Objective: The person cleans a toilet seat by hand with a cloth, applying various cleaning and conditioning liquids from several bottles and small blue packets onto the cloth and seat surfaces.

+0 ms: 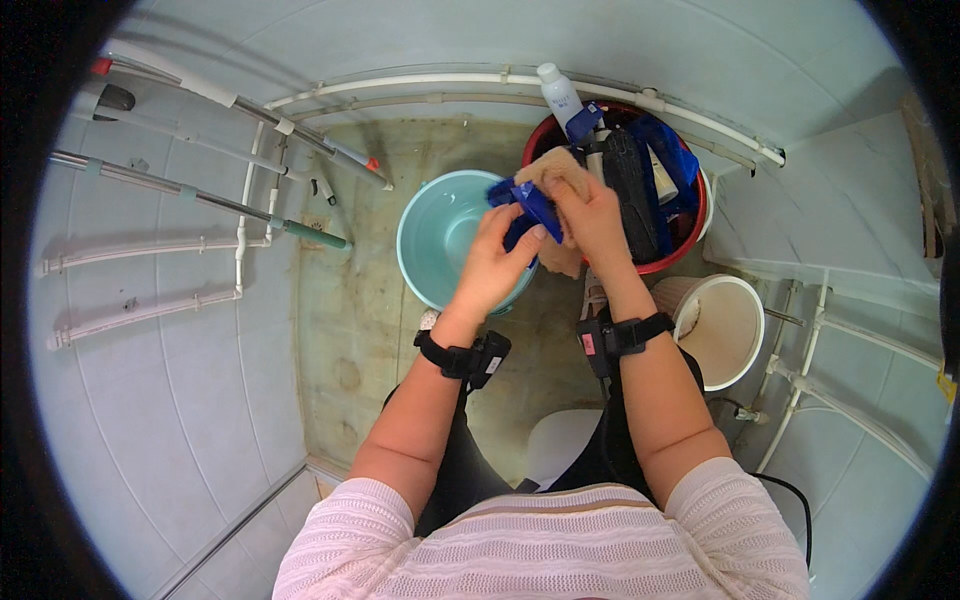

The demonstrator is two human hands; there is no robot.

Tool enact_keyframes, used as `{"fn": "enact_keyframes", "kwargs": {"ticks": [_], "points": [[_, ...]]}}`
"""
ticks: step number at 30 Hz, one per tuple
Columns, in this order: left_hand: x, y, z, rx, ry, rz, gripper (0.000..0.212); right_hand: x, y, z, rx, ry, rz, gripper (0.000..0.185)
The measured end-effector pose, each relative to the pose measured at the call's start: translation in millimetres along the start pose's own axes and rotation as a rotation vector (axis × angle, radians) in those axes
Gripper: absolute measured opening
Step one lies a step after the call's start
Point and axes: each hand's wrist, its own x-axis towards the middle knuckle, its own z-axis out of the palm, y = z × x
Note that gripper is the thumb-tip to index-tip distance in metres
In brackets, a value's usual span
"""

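Over the right rim of a light-blue plastic basin (411, 247), my left hand (489, 262) grips a blue plastic brush (534, 202) with dark blue bristles. My right hand (596, 221) holds a beige cloth (553, 166) against the brush, and part of the cloth hangs below my fingers. Most of the brush handle is hidden behind my left fingers and the cloth. The basin stands on the floor and its light-blue inside shows. Just beyond my right hand is a red bucket (534, 146) filled with various items.
In the red bucket are a white bottle (561, 97), a black object (628, 195) and blue plastic pieces (667, 154). A white bin (720, 330) stands at right. Several poles (225, 199) lean on the left wall. White pipes (420, 78) run along the walls.
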Motion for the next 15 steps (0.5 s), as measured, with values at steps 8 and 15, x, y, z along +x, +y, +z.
{"fn": "enact_keyframes", "kwargs": {"ticks": [8,15], "points": [[3.4,2.8,-3.9,0.083,0.041,0.003,0.091,0.5,5.6,5.8,0.130,-0.214,0.234,0.038],[2.7,31.2,1.2,0.322,0.016,0.077,0.126,-0.7,4.5,-6.5,0.623,-0.237,0.269,0.043]]}}
